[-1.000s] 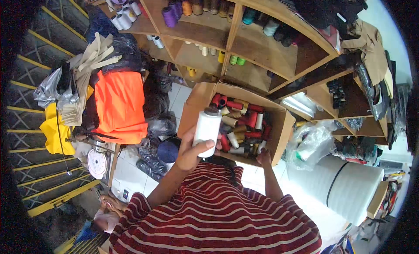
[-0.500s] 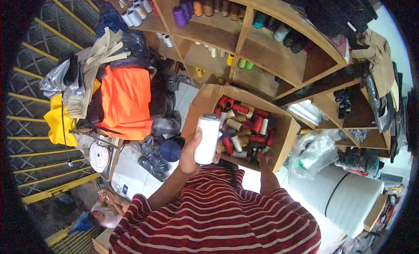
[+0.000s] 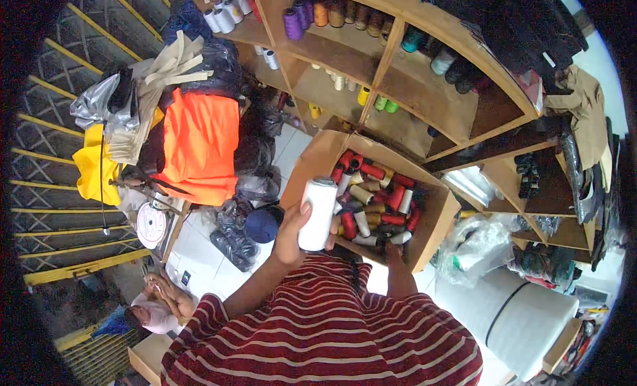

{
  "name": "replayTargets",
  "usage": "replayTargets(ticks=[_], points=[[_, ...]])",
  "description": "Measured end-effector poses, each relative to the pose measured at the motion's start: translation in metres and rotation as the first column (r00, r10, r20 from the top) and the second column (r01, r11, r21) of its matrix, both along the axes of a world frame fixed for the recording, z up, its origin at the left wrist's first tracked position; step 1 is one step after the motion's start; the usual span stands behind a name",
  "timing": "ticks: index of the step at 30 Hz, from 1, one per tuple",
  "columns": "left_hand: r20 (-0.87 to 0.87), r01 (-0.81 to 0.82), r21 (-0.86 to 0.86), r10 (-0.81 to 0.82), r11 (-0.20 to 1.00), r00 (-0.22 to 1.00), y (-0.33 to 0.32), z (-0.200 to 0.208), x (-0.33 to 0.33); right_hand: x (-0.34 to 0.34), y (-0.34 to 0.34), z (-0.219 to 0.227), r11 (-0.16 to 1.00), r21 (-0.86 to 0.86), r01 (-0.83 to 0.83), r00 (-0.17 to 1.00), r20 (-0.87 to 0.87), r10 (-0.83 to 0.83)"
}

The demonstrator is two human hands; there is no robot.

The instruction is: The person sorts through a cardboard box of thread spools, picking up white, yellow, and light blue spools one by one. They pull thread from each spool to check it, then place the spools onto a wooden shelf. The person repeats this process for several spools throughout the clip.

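Note:
My left hand [image 3: 290, 232] is wrapped round a large white spool of thread [image 3: 316, 215], held upright above the near left side of an open cardboard box [image 3: 434, 237]. Inside the box lie many smaller spools in a loose heap: red spools [image 3: 374, 171], white spools [image 3: 361, 223] and tan ones [image 3: 361, 194]. My right hand [image 3: 394, 255] reaches down into the near right corner of the box, close to a small white spool [image 3: 401, 238]. Its fingers are dark and partly hidden, so I cannot see whether they grip anything.
Wooden shelves [image 3: 391, 48] with rows of coloured thread cones stand behind the box. Clear plastic bags [image 3: 468, 247] and a big white wrapped roll [image 3: 524, 313] lie to the right. Orange fabric [image 3: 200, 147] is piled at left. Another person [image 3: 159, 303] sits at lower left.
The view has shifted slightly. A small white spool now shows beside my right hand, which sits a little nearer the box's near edge. My left hand still holds the large white spool.

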State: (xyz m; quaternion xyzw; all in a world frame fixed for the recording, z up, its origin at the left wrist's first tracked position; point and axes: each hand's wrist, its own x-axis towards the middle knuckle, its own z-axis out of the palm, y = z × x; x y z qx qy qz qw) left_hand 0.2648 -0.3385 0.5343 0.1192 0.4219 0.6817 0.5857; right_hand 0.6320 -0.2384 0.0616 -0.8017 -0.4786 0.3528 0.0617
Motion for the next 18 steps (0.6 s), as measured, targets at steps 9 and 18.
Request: replayTargets(ticks=[9,18], points=[[0.004,0.027,-0.013,-0.027,1.000,1.000,0.000,0.001,-0.004,-0.007,0.015,0.034,0.963,-0.093,0.252,0.917,-0.293,-0.269],[-0.080,-0.008,-0.034,0.005,0.999,0.997,0.009,-0.004,-0.003,-0.105,0.000,0.224,0.932,-0.290,0.218,0.233,-0.912,-0.339]])
